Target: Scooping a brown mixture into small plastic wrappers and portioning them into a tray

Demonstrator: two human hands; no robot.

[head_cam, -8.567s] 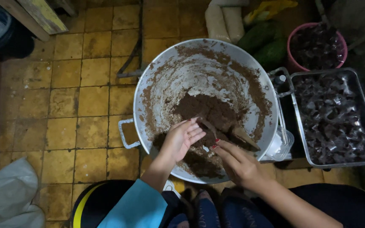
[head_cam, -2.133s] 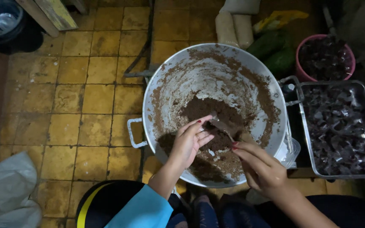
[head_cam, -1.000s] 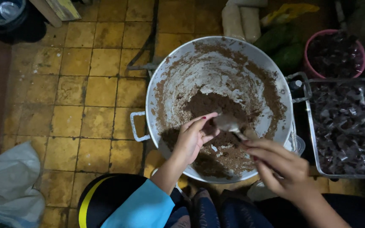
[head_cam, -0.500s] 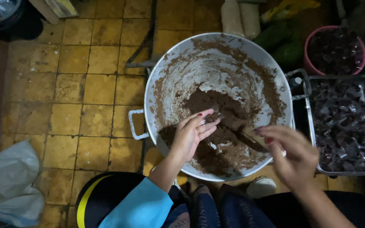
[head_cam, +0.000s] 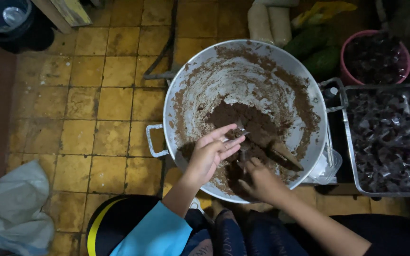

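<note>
My left hand [head_cam: 212, 154] is over the near side of the big metal pan [head_cam: 186, 80], flat and open, with a small clear wrapper [head_cam: 237, 136] resting at my fingertips. A moment ago my right hand [head_cam: 259, 180] was up in the air by the pan's edge. Now it is down inside the pan, right next to my left hand, curled into the brown paste [head_cam: 243, 118]. I think it is pinching up a bit of paste (it is too dark there to be sure). So a new scoop seems to be starting. The paste sits in a lump in the middle of the pan. The tray of dark wrapped pieces [head_cam: 387, 142] is on my right.
</note>
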